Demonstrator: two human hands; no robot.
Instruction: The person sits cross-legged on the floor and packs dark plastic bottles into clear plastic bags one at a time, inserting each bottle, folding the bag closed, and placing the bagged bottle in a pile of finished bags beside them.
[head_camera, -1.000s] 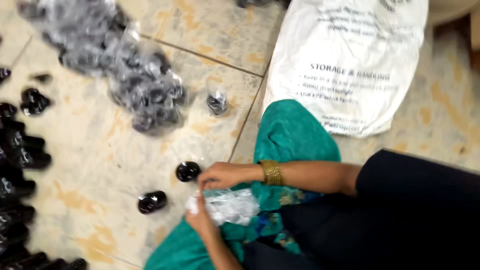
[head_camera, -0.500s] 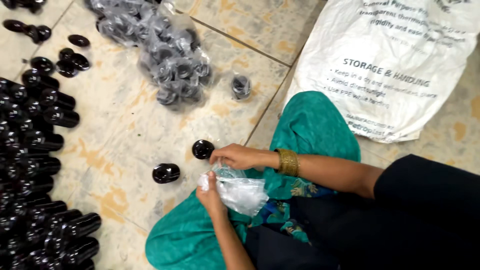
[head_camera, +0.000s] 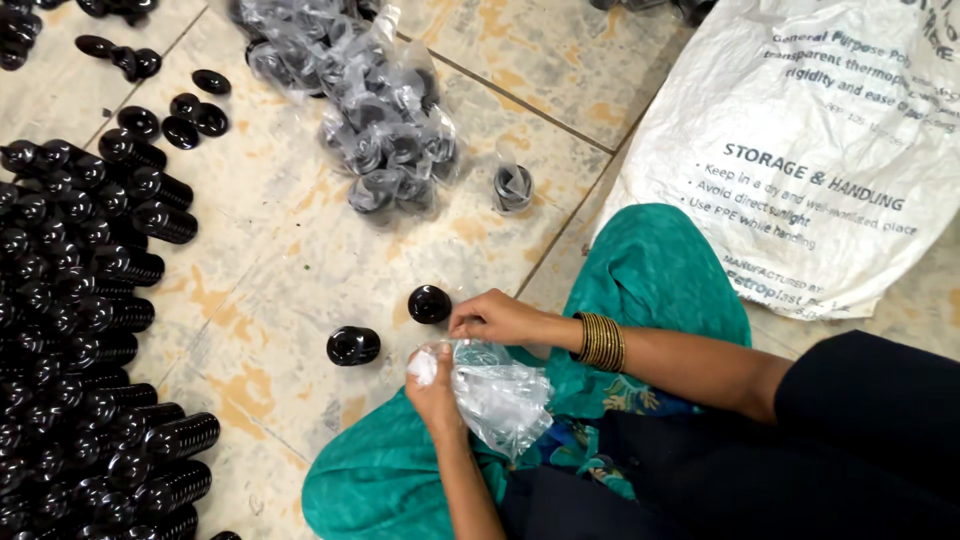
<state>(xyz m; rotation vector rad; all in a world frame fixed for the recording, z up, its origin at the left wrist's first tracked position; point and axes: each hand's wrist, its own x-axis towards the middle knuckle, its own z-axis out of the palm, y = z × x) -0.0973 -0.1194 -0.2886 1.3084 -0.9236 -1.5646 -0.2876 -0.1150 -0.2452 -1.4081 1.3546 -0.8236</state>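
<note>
From the head camera, the person sat on a cream, mottled tiled floor (head_camera: 300, 250) with a teal cloth garment (head_camera: 650, 280) spread over the knees. The left hand (head_camera: 437, 385) was closed around the mouth of a small clear crinkled plastic bag (head_camera: 500, 395), its fingers pinching the bunched film near the top edge. The bag hung over the lap, just above the teal cloth, between the two hands. The right hand (head_camera: 495, 318), with a stack of gold bangles (head_camera: 600, 342) on its wrist, was curled shut, fingertips pressed together on the upper rim of the same bag. Whether the bag held anything could not be told.

Just beside the right hand, a glossy black round plastic cap (head_camera: 430, 303) lay on the tile, and a second black cap (head_camera: 353, 345) lay near it to the left. Farther left, rows of stacked black caps (head_camera: 90, 330) covered the floor. Above, a heap of clear bags filled with black caps (head_camera: 380, 120) rested on the tiles, with one small filled bag (head_camera: 512, 187) apart from it. A large white woven sack with printed text (head_camera: 810, 150) lay at the upper right.
</note>
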